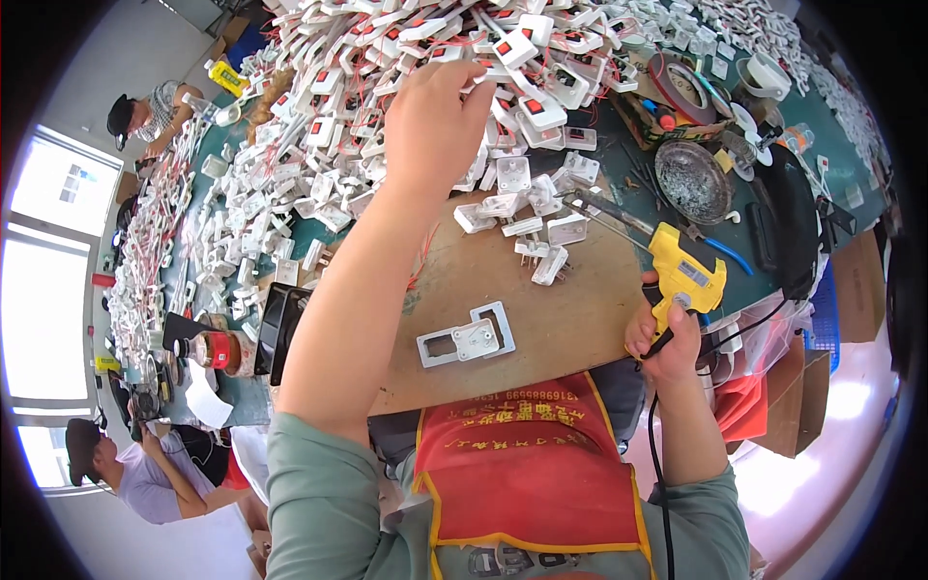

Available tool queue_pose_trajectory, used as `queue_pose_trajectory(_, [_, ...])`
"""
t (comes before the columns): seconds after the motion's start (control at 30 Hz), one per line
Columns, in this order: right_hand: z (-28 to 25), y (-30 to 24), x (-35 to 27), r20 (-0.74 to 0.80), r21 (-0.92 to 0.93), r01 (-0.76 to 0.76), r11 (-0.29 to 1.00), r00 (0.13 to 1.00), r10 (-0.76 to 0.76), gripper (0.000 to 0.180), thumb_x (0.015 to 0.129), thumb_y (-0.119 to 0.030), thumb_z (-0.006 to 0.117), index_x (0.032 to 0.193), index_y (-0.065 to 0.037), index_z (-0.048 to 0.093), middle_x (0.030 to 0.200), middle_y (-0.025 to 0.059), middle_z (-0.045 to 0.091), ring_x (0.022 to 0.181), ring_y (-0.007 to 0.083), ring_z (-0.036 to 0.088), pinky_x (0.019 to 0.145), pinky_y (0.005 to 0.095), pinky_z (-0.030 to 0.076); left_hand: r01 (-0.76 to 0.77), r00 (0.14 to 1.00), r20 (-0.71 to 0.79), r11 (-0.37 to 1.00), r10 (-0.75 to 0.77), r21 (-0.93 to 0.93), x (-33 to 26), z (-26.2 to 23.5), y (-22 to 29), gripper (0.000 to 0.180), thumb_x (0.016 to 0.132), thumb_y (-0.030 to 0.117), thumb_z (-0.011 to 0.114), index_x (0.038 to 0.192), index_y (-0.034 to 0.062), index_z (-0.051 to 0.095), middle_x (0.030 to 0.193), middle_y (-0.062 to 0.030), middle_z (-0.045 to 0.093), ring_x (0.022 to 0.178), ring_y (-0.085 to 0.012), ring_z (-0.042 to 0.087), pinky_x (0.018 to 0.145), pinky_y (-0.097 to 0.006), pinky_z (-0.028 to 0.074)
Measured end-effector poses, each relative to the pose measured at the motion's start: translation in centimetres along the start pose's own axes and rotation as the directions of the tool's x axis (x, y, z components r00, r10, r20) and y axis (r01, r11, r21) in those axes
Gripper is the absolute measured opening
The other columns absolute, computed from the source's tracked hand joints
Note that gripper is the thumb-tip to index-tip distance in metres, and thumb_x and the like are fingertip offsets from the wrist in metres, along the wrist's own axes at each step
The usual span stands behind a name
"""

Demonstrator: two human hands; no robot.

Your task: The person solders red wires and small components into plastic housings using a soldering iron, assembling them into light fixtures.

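Observation:
My left hand (440, 121) reaches over the near side of a big heap of white plastic housings (387, 58) with red switches and thin red wires. Its thumb and fingertips are closed together at the heap; what sits between them, if anything, is too small to make out. In my right hand (665, 333) is a yellow soldering gun (691, 271), its long tip pointing up and left toward some loose white plug housings (551, 227). A flat light-grey fixture (469, 341) with a round-cornered white piece in it lies on the brown board (541, 319) between my arms.
On the right are a round metal dish (693, 182) of grey bits, a tape roll (677, 82) and blue-handled pliers (727, 253). A red-labelled jar (215, 350) and a black box-shaped object (280, 333) stand left of my forearm. Two other people sit along the left.

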State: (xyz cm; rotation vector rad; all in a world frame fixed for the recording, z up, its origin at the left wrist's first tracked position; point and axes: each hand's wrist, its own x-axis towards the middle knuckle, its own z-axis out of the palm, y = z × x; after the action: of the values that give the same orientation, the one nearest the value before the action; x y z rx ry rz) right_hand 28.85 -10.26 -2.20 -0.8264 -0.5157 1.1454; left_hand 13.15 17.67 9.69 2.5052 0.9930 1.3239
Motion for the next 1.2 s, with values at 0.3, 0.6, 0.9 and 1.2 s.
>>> queue_pose_trajectory(0.3, [-0.2, -0.3, 0.1, 0.037, 0.075, -0.022, 0.997, 0.999, 0.019, 0.060, 0.085, -0.040, 0.064, 0.125, 0.000, 0.045, 0.059, 0.0028, 0.045, 0.041, 0.0145, 0.044, 0.041, 0.0291, 0.037, -0.215, 0.961, 0.193, 0.974, 0.198, 0.074, 5.1, 2.2, 0.4, 0.032, 0.085, 0.025, 0.064, 0.114, 0.0143, 0.065, 0.100, -0.0098, 0.063, 0.086, -0.0240, 0.064, 0.079, -0.035, 0.050])
queue_pose_trajectory(0.6, [-0.7, -0.5, 0.2, 0.088, 0.142, -0.057, 0.988, 0.995, 0.044, 0.061, 0.084, -0.034, 0.066, 0.126, 0.003, 0.044, 0.063, 0.0051, 0.048, 0.047, 0.0165, 0.049, 0.046, 0.0300, 0.040, 0.045, 0.981, 0.176, 0.980, -0.080, 0.195, 6.7, -1.6, -0.6, 0.026, 0.081, 0.013, 0.054, 0.102, 0.0106, 0.069, 0.106, -0.0122, 0.064, 0.096, -0.0294, 0.062, 0.084, -0.039, 0.049])
queue_pose_trajectory(0.9, [-0.8, -0.4, 0.2, 0.087, 0.149, -0.058, 0.987, 0.995, 0.045, 0.061, 0.084, -0.033, 0.066, 0.127, 0.004, 0.044, 0.062, 0.0053, 0.048, 0.047, 0.0165, 0.049, 0.046, 0.0299, 0.040, -0.153, 0.973, 0.221, 0.908, 0.069, 0.390, 7.0, -1.3, -2.3, 0.029, 0.080, 0.024, 0.057, 0.100, 0.0074, 0.070, 0.113, -0.0095, 0.063, 0.101, -0.0304, 0.061, 0.088, -0.041, 0.049])
queue_pose_trajectory(1.2, [-0.6, -0.6, 0.2, 0.103, 0.142, -0.059, 0.988, 0.994, 0.045, 0.061, 0.084, -0.033, 0.066, 0.127, 0.004, 0.043, 0.063, 0.0054, 0.048, 0.047, 0.0165, 0.049, 0.047, 0.0298, 0.040, -0.106, 0.976, 0.216, 0.865, -0.003, 0.490, 7.3, -0.4, -2.3, 0.026, 0.078, 0.022, 0.061, 0.094, 0.0054, 0.071, 0.111, -0.0106, 0.063, 0.097, -0.0319, 0.063, 0.086, -0.042, 0.050])
